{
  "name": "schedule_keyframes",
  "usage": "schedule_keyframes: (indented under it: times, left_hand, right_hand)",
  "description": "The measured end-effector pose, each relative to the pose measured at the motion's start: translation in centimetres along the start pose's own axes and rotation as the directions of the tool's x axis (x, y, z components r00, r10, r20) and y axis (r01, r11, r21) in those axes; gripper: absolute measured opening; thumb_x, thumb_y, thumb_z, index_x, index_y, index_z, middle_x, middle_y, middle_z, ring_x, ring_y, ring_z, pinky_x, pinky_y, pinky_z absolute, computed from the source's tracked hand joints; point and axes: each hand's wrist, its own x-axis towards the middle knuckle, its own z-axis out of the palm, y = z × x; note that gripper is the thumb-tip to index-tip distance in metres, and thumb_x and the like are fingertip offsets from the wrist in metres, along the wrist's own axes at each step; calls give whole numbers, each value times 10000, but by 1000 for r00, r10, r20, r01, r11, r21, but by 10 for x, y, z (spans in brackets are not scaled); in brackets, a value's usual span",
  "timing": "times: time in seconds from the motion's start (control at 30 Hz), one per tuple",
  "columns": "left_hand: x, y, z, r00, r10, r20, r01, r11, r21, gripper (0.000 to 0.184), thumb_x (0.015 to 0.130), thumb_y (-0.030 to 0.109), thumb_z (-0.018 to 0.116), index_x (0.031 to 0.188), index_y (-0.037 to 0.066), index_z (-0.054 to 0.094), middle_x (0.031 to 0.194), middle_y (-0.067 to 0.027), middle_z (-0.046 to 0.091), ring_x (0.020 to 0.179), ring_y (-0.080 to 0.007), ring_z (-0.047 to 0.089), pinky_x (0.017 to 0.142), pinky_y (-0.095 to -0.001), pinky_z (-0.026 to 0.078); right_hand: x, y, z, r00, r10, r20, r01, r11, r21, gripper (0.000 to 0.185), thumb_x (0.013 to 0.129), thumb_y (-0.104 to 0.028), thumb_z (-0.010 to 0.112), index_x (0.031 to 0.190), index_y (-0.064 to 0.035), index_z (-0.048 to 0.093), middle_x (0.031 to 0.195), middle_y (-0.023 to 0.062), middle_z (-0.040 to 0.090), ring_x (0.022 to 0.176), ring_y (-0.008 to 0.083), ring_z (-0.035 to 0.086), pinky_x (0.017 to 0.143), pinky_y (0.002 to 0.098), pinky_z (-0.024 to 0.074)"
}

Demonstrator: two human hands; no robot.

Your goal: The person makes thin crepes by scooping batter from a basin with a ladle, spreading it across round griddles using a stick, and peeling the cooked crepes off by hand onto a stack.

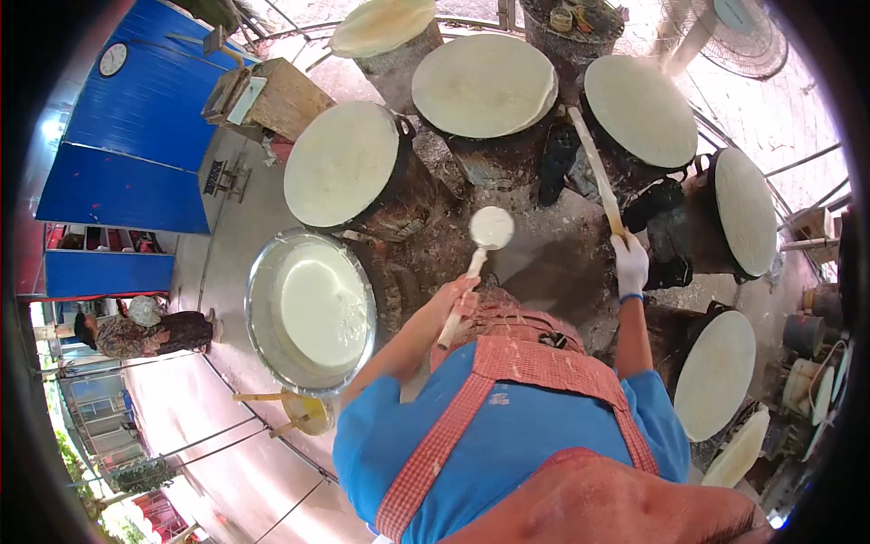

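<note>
My left hand (459, 299) is bare and closed round the handle of a ladle (492, 228), whose round bowl is coated with white batter. Left of it stands a wide metal basin (255, 304) of thick white batter (317, 304). My right hand (630, 263) wears a white glove and grips the end of a long flat wooden paddle (594, 163). The paddle's far tip lies between two round griddles, the far middle griddle (485, 86) and the far right griddle (641, 111). Both griddles carry thin white sheets of batter.
More coated griddles on drum-like stoves curve around me: one at left (341, 163), others at right (745, 213) and lower right (715, 375). A yellow dipper (308, 414) sits below the basin. Another person (149, 331) stands at far left. A fan (734, 36) is at upper right.
</note>
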Motion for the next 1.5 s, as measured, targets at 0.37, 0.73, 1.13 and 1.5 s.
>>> schedule_keyframes:
  times: [0.37, 0.73, 1.13, 1.5]
  left_hand:
    - [0, 126, 16, 958, 285, 36, -274, 944, -185, 268, 878, 267, 490, 670, 128, 393, 481, 8, 347, 368, -88, 315, 306, -212, 271]
    - [142, 278, 118, 797, 597, -98, -604, 779, -169, 141, 847, 124, 419, 797, 102, 289, 484, 28, 280, 345, -98, 295, 307, -234, 246]
    - [120, 272, 56, 763, 644, 54, -644, 765, -8, 159, 857, 134, 422, 729, 90, 338, 446, 11, 314, 337, -121, 336, 326, -284, 299]
    - [99, 268, 42, 825, 559, 81, -539, 823, -181, 181, 847, 167, 476, 716, 89, 378, 468, 9, 334, 372, -109, 355, 356, -247, 304]
  right_hand:
    - [17, -19, 28, 963, 225, 152, -237, 969, 67, 358, 802, -293, 559, 1015, -8, 601, 846, 148, 637, 795, 207, 595, 732, 315, 437]
    - [169, -100, 129, 866, -214, 452, 50, 936, 347, 389, 780, -223, 590, 1150, -106, 561, 994, 80, 645, 866, 188, 615, 732, 311, 445]
    - [133, -129, 153, 874, -338, 350, 365, 931, -14, 327, 822, -355, 505, 993, -99, 618, 846, 185, 613, 790, 366, 585, 704, 424, 453]
    - [97, -146, 186, 657, 169, 735, -601, 705, 375, 273, 795, -239, 626, 1025, -96, 597, 598, 3, 526, 399, 96, 444, 343, 241, 334]
